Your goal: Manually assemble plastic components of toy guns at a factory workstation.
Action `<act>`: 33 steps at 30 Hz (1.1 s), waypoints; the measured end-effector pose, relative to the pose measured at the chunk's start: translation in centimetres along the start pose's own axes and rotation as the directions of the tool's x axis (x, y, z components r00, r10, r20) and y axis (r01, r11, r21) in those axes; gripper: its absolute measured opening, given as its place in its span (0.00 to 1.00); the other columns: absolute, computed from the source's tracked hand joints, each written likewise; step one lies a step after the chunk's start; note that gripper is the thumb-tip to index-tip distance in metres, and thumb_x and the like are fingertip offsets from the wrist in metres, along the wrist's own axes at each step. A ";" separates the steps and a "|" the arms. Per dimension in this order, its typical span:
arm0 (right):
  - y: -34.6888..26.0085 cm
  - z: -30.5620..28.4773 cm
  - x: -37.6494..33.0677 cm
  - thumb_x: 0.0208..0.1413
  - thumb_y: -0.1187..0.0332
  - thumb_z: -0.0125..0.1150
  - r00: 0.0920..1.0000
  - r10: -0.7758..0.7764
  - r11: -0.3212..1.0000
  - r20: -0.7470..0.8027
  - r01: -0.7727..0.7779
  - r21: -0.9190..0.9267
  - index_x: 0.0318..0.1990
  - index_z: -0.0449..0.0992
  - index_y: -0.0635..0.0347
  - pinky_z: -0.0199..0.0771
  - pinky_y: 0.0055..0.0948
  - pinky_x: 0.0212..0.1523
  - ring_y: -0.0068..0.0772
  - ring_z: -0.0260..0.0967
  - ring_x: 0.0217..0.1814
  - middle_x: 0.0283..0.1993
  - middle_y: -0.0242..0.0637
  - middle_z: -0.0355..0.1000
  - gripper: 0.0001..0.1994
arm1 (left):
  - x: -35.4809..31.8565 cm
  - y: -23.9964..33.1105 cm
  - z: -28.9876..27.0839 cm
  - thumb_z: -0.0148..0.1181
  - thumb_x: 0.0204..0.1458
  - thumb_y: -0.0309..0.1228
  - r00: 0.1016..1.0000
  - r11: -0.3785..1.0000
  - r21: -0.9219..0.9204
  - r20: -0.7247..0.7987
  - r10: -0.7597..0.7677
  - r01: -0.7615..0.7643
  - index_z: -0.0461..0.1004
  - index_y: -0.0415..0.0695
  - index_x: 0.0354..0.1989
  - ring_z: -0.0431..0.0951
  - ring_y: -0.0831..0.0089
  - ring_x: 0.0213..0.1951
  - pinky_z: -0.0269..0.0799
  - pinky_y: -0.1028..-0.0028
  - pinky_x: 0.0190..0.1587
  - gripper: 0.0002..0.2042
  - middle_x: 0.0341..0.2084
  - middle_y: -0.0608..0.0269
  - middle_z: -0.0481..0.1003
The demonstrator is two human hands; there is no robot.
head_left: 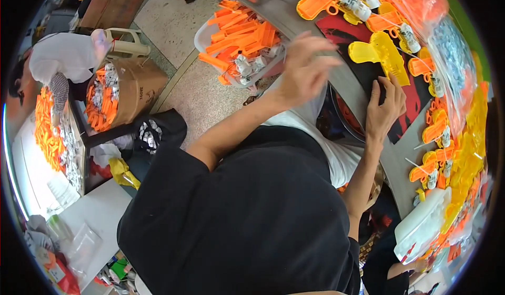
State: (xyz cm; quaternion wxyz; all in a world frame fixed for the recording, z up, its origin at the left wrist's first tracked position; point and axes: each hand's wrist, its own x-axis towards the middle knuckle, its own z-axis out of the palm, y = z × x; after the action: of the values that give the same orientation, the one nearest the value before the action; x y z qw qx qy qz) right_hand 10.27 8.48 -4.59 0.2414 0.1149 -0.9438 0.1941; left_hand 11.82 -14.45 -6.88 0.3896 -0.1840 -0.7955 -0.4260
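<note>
A yellow plastic toy-gun shell half point(386, 58), its hollow side facing up, lies on a dark red-and-black mat point(413, 105) on the bench. My right hand point(386, 105) holds the shell's near end, its fingers curled at the rim. To the left, my left hand point(310, 71) is raised near the bench edge, blurred by motion. Its fingers look apart, and I see nothing in them. Beyond the mat lie yellow shells with orange parts point(318, 3) and small silver-white cylinders point(355, 6) fitted with thin white rods.
A white tub point(202, 37) of orange parts stands left of the bench. Bags of orange point(415, 6) and pale blue pieces point(452, 58) line the far side. More toy assemblies point(434, 126) run along the right. Another person point(63, 58) works at left beside a cardboard box point(137, 92).
</note>
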 end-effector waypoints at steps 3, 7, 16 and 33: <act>-0.3 0.0 0.3 0.61 0.64 0.64 0.993 -0.006 1.000 -0.119 0.006 -0.001 0.48 0.81 0.53 0.58 0.43 0.66 0.42 0.67 0.63 0.60 0.38 0.74 0.10 | -5.0 -3.9 -5.6 0.60 0.47 0.18 0.938 0.936 0.178 -0.229 -0.259 0.302 0.78 0.45 0.34 0.72 0.59 0.45 0.64 0.59 0.53 0.09 0.37 0.60 0.73; 0.4 -0.3 0.0 0.61 0.65 0.64 0.996 0.025 1.000 -0.090 -0.026 -0.007 0.47 0.81 0.54 0.59 0.42 0.65 0.41 0.69 0.62 0.58 0.37 0.76 0.09 | -10.6 -10.1 -13.0 0.61 0.49 0.20 0.768 0.718 0.276 -0.280 -0.575 0.639 0.78 0.42 0.39 0.74 0.57 0.47 0.67 0.62 0.54 0.08 0.38 0.57 0.75; 0.3 -0.1 0.0 0.61 0.67 0.65 0.992 0.042 0.999 -0.119 -0.043 -0.009 0.44 0.83 0.58 0.68 0.39 0.60 0.41 0.73 0.58 0.53 0.38 0.79 0.08 | -14.1 -12.3 -13.1 0.73 0.45 0.37 0.789 0.748 0.623 0.331 -0.518 0.230 0.75 0.47 0.53 0.72 0.51 0.55 0.70 0.59 0.56 0.25 0.49 0.51 0.73; 0.7 0.1 -0.1 0.61 0.68 0.64 0.994 0.027 0.995 -0.102 -0.017 0.099 0.44 0.83 0.60 0.70 0.36 0.59 0.40 0.73 0.58 0.52 0.39 0.79 0.08 | -11.1 -14.2 -18.8 0.64 0.49 0.30 0.522 0.521 0.378 0.110 -0.846 0.766 0.73 0.38 0.58 0.80 0.61 0.51 0.77 0.63 0.52 0.25 0.47 0.51 0.79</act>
State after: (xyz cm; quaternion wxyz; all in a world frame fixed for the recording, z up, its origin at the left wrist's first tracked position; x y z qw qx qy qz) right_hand 10.11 9.04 -4.90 0.2817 0.1062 -0.9207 0.2484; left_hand 18.62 -37.54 -16.81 0.0496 0.2095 -0.8865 -0.4097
